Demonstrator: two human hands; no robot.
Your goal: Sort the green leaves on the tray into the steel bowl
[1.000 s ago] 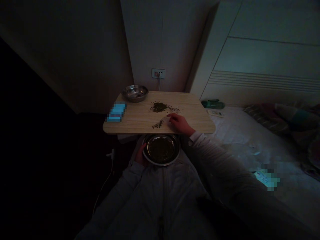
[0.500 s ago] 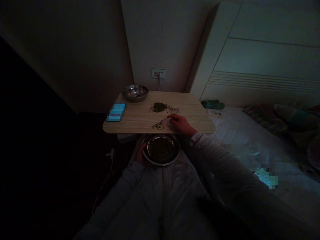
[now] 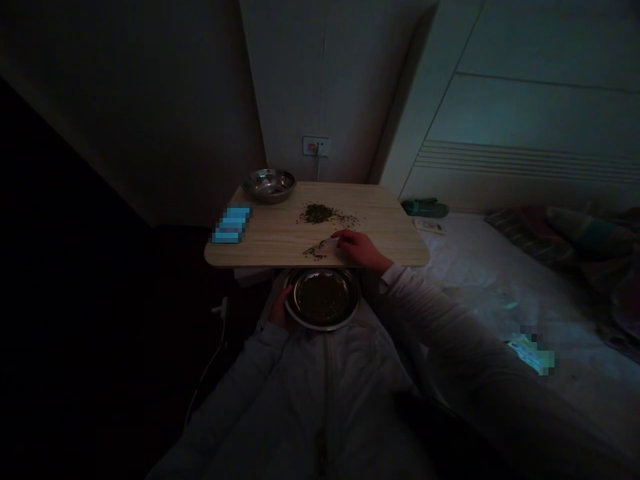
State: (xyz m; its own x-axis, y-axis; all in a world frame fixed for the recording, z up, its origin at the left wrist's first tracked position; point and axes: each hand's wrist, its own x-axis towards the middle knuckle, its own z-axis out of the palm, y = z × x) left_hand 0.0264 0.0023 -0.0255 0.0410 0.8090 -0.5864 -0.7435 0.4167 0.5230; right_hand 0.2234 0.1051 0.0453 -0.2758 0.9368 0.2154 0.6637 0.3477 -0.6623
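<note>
My left hand [image 3: 281,311] grips the left rim of a round metal bowl [image 3: 326,327] on my lap, below the table's front edge. Dark green, bean-like grains [image 3: 320,297] cover its bottom. Over the wooden table [image 3: 270,243], my right hand [image 3: 361,249] is closed, fingers bent and pointing left. Something thin and pale shows at its fingertips, too dim to name. Just left of them lies a small scatter of grains [image 3: 315,251]. Farther back is a larger pile of green grains [image 3: 319,213], with loose ones spread to its right.
Another metal bowl [image 3: 269,187] stands at the table's back left corner, with a lit, blurred phone [image 3: 232,224] in front. A bed [image 3: 480,267] is on the right, with a green bottle [image 3: 425,208], a remote [image 3: 429,227] and a lit screen [image 3: 533,352]. A white cable [image 3: 205,373] hangs at left.
My right hand stays almost in place, its fingers shifting slightly beside the small scatter. Some grains in that scatter have moved a little. My left hand and the lap bowl keep still.
</note>
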